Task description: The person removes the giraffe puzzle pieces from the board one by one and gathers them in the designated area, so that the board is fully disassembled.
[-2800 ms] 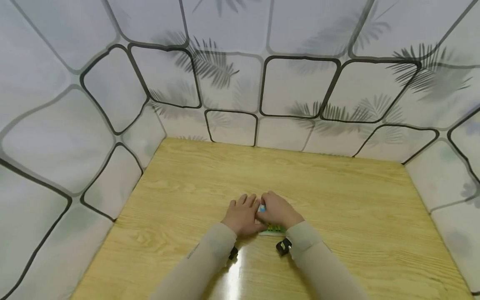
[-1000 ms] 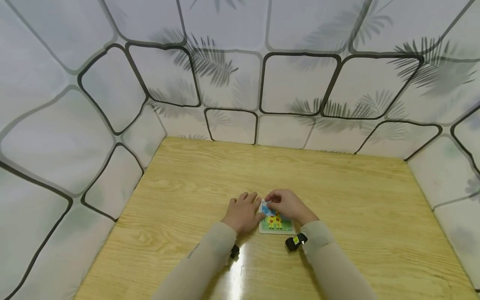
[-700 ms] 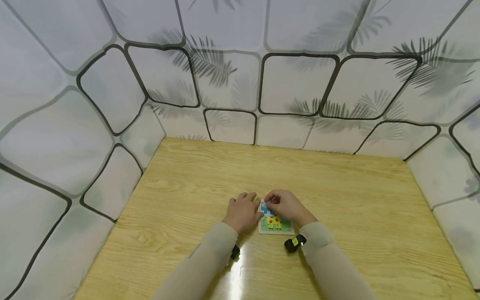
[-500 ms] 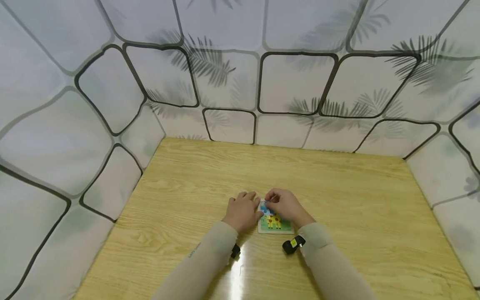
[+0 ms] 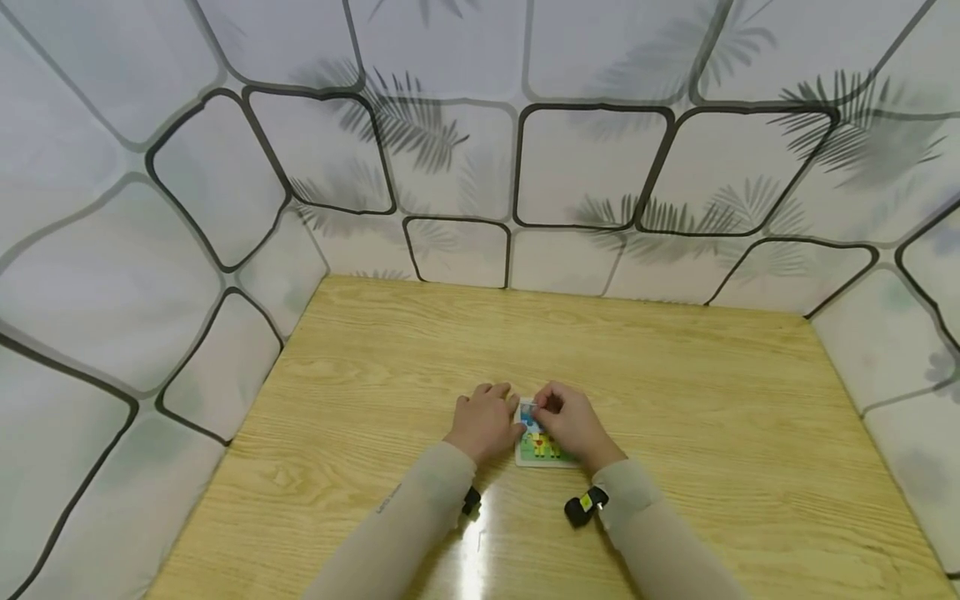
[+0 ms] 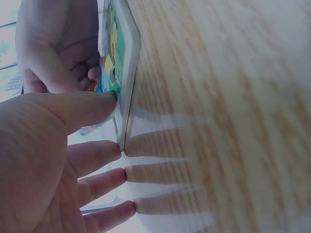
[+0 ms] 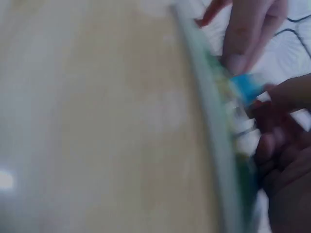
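Observation:
A small jigsaw puzzle board (image 5: 542,464) with a pale rim and a yellow giraffe on green lies on the table. My left hand (image 5: 482,425) is spread at its left side. In the left wrist view the left thumb (image 6: 97,108) presses the board's edge, while the straight fingertips touch the tabletop. My right hand (image 5: 577,425) is over the board's upper right part. Its thumb and forefinger pinch a blue puzzle piece (image 7: 247,87), which looks tilted up from the board in the blurred right wrist view. The right hand hides the board's right side.
The wooden table (image 5: 420,350) extends around the board on all sides. White curtain-like walls (image 5: 465,183) with black outlines and leaf prints enclose it at the back and sides. A black wrist camera (image 5: 581,508) hangs under the right sleeve.
My right hand first drew back to the right, uncovering the giraffe. Since then it has turned slightly and shifted a little over the board again. The left hand has stayed nearly still.

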`<move>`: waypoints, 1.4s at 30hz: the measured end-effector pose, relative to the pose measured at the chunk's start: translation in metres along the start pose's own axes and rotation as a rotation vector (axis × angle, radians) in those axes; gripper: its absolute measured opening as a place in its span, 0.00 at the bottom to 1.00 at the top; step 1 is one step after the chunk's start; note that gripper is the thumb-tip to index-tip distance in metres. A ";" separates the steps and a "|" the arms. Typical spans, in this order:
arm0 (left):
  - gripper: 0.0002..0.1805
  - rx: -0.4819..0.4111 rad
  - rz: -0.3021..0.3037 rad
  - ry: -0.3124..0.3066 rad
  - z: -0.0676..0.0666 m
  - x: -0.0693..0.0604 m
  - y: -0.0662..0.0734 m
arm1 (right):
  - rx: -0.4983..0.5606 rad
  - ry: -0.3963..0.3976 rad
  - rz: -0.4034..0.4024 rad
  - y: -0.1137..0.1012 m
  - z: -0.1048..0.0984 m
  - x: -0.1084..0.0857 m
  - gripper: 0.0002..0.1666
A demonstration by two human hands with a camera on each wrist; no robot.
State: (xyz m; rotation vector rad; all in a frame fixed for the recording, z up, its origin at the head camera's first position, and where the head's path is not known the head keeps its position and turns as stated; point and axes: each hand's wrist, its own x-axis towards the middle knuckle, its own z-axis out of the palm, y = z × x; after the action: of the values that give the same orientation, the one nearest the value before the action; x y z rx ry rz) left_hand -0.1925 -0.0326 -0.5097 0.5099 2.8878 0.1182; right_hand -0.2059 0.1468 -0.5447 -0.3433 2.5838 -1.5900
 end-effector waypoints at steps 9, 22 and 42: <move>0.30 -0.010 0.002 -0.004 -0.002 0.001 0.000 | 0.089 -0.090 0.043 -0.010 -0.007 0.002 0.08; 0.38 0.018 0.025 -0.020 -0.006 -0.004 -0.001 | 0.056 0.020 0.087 0.002 -0.038 0.001 0.08; 0.42 -0.027 0.032 -0.040 -0.003 -0.005 -0.005 | -0.189 0.091 0.235 0.047 -0.118 -0.034 0.13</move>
State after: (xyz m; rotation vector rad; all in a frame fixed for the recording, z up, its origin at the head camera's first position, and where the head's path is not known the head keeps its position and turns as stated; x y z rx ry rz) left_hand -0.1906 -0.0391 -0.5064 0.5473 2.8356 0.1501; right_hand -0.2020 0.2775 -0.5344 0.0220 2.7282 -1.3181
